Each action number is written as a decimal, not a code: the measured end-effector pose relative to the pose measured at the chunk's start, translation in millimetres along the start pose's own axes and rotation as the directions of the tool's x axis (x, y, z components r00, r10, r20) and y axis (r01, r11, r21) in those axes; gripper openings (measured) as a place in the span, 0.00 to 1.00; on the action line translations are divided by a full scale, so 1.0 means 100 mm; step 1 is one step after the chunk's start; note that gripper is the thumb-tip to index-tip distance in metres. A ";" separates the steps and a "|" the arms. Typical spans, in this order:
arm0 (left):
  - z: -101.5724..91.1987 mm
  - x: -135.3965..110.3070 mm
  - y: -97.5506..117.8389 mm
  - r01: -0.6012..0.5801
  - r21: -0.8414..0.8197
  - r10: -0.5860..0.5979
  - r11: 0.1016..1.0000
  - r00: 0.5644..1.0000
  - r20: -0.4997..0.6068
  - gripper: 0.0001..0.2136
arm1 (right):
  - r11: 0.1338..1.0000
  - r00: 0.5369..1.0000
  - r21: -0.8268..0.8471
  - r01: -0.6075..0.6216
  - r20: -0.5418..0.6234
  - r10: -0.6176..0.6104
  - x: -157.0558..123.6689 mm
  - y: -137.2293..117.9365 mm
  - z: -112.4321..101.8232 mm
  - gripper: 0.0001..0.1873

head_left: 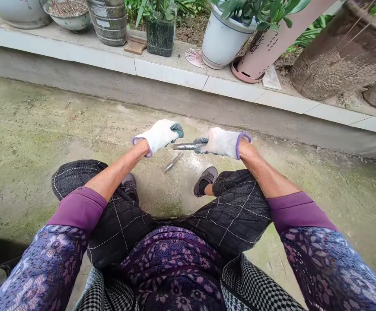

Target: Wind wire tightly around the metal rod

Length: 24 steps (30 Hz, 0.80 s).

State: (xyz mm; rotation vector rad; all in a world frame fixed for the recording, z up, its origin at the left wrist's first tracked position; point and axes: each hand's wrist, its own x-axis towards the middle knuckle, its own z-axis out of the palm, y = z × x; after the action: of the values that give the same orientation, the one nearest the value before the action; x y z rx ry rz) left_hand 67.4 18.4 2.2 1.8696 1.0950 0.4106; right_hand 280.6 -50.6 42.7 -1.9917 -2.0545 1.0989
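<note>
I sit with my knees apart over a concrete floor (29, 142). Both hands wear white work gloves with purple cuffs. My right hand (222, 142) is closed around a short grey metal rod (184, 147) that points left. My left hand (160, 134) is curled into a loose fist just left of the rod's free end; whether it touches the rod I cannot tell. A second thin metal piece (172, 162) lies on the floor below the hands, between my two shoes.
A low concrete ledge (162, 69) runs across the back. On it stand a dark square planter (160, 34), a white pot (222, 41), a pink tilted pot (266, 47), a grey bucket (108, 21) and a large brown pot (343, 56).
</note>
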 end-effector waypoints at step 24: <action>0.11 0.07 -0.17 0.091 -0.457 -0.050 0.885 0.994 0.100 0.10 | 0.785 0.987 0.606 0.132 -0.158 -0.044 -0.13 -0.03 -0.19 0.15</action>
State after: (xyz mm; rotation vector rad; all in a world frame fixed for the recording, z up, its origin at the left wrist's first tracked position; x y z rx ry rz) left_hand 69.6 22.0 -19.1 1.4082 0.9087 0.4957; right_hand 289.5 -54.1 63.7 -1.5652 -1.4341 1.3464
